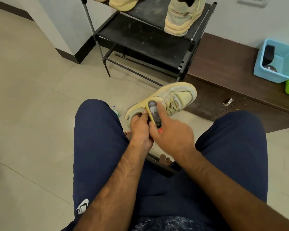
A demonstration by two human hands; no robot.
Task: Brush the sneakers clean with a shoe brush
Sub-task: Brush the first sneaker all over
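Sneaker (177, 95), pale yellow, held above the floor between the knees, gripped at the heel by curled fingers of the left hand (139, 129). Shoe brush (154, 114) laid against its side, clasped by the right hand (172, 135), index finger extended. Second sneaker (180, 17) stood on black rack (140, 39) behind.

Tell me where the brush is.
Head view, centre: the brush is gripped in the right hand, against the sneaker that the left hand holds.
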